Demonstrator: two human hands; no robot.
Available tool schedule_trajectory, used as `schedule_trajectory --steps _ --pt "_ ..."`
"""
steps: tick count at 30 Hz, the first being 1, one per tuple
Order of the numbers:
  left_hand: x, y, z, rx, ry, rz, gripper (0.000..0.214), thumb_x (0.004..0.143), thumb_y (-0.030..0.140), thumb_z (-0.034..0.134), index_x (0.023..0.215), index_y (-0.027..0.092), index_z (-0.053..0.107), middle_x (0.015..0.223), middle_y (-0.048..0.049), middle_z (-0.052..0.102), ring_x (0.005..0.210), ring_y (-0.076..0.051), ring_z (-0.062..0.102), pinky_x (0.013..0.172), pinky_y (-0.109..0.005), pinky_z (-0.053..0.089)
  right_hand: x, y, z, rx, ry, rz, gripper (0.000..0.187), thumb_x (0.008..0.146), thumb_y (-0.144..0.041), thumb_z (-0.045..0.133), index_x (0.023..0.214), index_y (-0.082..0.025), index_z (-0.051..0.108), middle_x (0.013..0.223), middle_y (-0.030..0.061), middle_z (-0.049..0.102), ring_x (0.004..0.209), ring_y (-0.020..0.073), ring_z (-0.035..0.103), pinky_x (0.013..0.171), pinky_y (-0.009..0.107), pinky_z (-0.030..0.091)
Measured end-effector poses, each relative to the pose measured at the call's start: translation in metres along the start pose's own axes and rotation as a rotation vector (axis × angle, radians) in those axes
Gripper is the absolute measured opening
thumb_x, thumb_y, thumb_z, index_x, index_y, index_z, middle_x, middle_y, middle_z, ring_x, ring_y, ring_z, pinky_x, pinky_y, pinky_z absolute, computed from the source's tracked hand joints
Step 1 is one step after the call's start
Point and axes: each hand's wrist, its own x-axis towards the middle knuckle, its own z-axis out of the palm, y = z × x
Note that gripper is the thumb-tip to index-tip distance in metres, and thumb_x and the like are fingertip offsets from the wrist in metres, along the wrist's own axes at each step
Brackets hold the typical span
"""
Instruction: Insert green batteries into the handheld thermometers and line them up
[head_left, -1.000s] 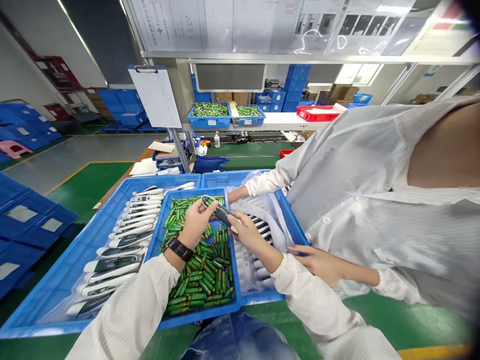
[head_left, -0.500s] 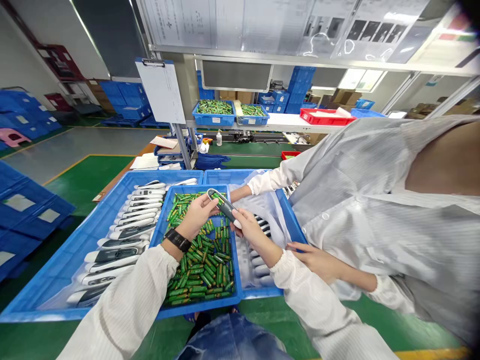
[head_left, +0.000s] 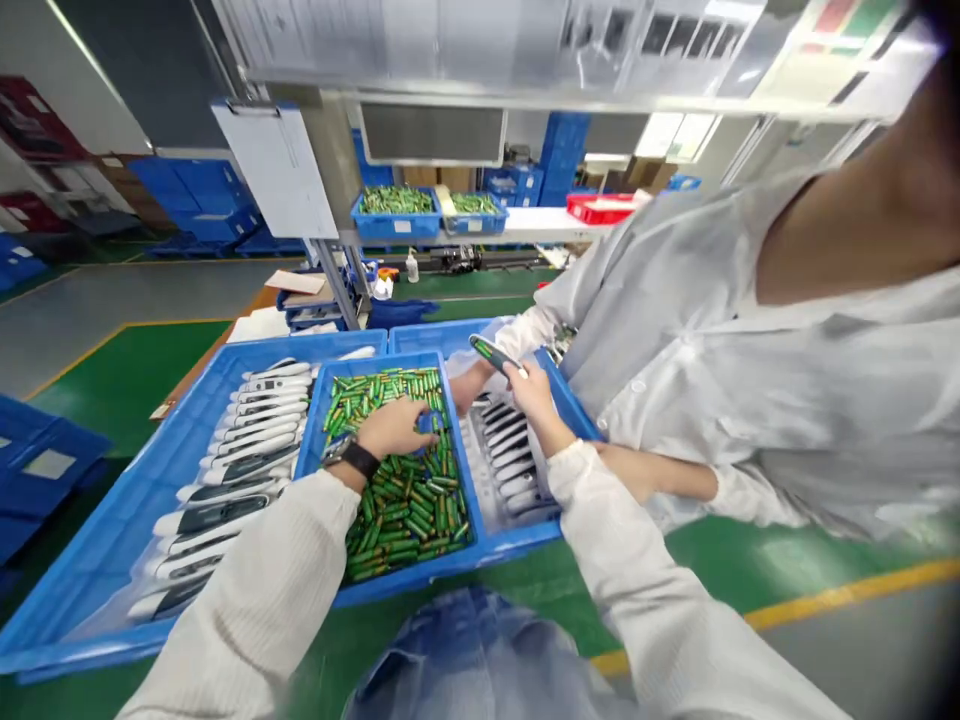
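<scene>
My right hand (head_left: 534,392) grips a grey handheld device (head_left: 493,354) with a green battery showing in its open back, held up over the right blue tray (head_left: 556,390). My left hand (head_left: 395,426) rests palm down on the pile of green batteries (head_left: 405,500) in the middle blue tray (head_left: 390,578), fingers curled into them; what they pinch is hidden. A black watch sits on that wrist. The right tray holds several more devices (head_left: 510,465) lying in a row.
A wide blue tray (head_left: 67,610) on the left holds a row of white and grey devices (head_left: 247,450). A co-worker in a white coat (head_left: 735,330) stands close on the right, a hand (head_left: 469,385) reaching into the right tray. A clipboard (head_left: 274,165) hangs ahead.
My left hand let go of the device and dropped onto the batteries. My right hand carried the device to the right, over the right tray. The view swung right and down.
</scene>
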Motion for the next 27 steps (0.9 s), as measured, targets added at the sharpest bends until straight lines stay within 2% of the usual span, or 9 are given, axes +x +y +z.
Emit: schedule_trajectory --steps 3,6,9,12,14,16,23,25,27 --pt "0.004 -0.005 0.006 0.066 -0.058 0.042 0.055 0.065 0.063 0.073 0.099 0.021 0.071 0.096 -0.014 0.068 0.087 -0.032 0.064 0.075 -0.034 0.046 0.008 0.008 -0.019 -0.358 0.042 0.009 0.037 0.085 -0.049 0.057 0.065 -0.018 0.058 0.056 0.0025 0.058 0.056 0.0163 0.053 0.058 0.027 0.038" --pt "0.003 -0.007 0.007 0.072 -0.137 0.036 0.072 0.064 0.074 0.068 0.111 0.02 0.067 0.103 -0.0139 0.066 0.09 -0.032 0.064 0.077 -0.034 0.046 0.013 0.013 -0.039 -0.658 -0.14 0.065 0.04 0.083 -0.051 0.062 0.064 -0.015 0.063 0.058 0.0064 0.062 0.061 0.019 0.059 0.061 0.028 0.041" --pt "0.0 -0.002 0.001 0.1 -0.199 0.036 0.082 0.062 0.076 0.068 0.121 0.019 0.061 0.113 -0.0144 0.064 0.096 -0.032 0.063 0.078 -0.034 0.047 0.015 0.018 -0.049 -0.816 -0.227 0.21 0.04 0.083 -0.052 0.064 0.083 -0.012 0.07 0.069 0.0109 0.07 0.071 0.0221 0.066 0.066 0.028 0.046" --pt "0.0 0.005 -0.004 0.089 -0.283 0.084 0.078 0.063 0.072 0.07 0.119 0.019 0.057 0.113 -0.0107 0.064 0.099 -0.03 0.062 0.079 -0.034 0.046 0.015 0.024 -0.045 -0.878 -0.101 0.316 0.049 0.086 -0.053 0.063 0.108 -0.009 0.069 0.101 0.0203 0.072 0.097 0.0284 0.069 0.079 0.031 0.049" --pt "0.003 0.007 -0.006 0.06 -0.318 0.097 0.071 0.063 0.067 0.073 0.114 0.02 0.056 0.107 -0.0071 0.066 0.096 -0.028 0.062 0.076 -0.032 0.045 0.015 0.028 -0.039 -0.84 -0.024 0.384 0.052 0.089 -0.052 0.06 0.116 -0.008 0.067 0.113 0.0241 0.069 0.111 0.0323 0.065 0.087 0.034 0.049" --pt "0.006 0.006 -0.005 0.031 -0.321 0.11 0.065 0.064 0.063 0.075 0.109 0.02 0.054 0.103 -0.0052 0.065 0.091 -0.026 0.063 0.072 -0.03 0.043 0.016 0.032 -0.034 -0.776 0.003 0.446 0.05 0.092 -0.05 0.058 0.116 -0.007 0.067 0.111 0.0244 0.07 0.114 0.0332 0.063 0.09 0.035 0.048" --pt "0.005 -0.004 0.002 -0.056 -0.206 0.18 0.035 0.077 0.046 0.068 0.096 0.022 0.052 0.091 -0.0022 0.063 0.084 -0.022 0.061 0.072 -0.029 0.04 0.017 0.032 -0.008 -0.444 0.047 0.547 0.049 0.098 -0.043 0.05 0.113 0.002 0.064 0.087 0.0206 0.071 0.089 0.03 0.071 0.08 0.033 0.054" --pt "0.006 -0.007 0.005 -0.085 -0.191 0.196 0.028 0.081 0.044 0.064 0.094 0.022 0.053 0.091 -0.0022 0.064 0.084 -0.022 0.061 0.072 -0.029 0.041 0.01 0.03 -0.009 -0.282 0.039 0.529 0.046 0.097 -0.037 0.053 0.113 0.005 0.061 0.087 0.0196 0.07 0.095 0.0299 0.07 0.082 0.033 0.055" --pt "0.007 -0.009 0.006 -0.089 -0.187 0.197 0.027 0.083 0.045 0.061 0.096 0.022 0.056 0.091 -0.0027 0.065 0.084 -0.022 0.061 0.072 -0.03 0.041 -0.001 0.028 -0.024 -0.09 0.006 0.462 0.04 0.098 -0.033 0.053 0.111 0.004 0.061 0.088 0.0172 0.07 0.102 0.0271 0.068 0.086 0.03 0.054"
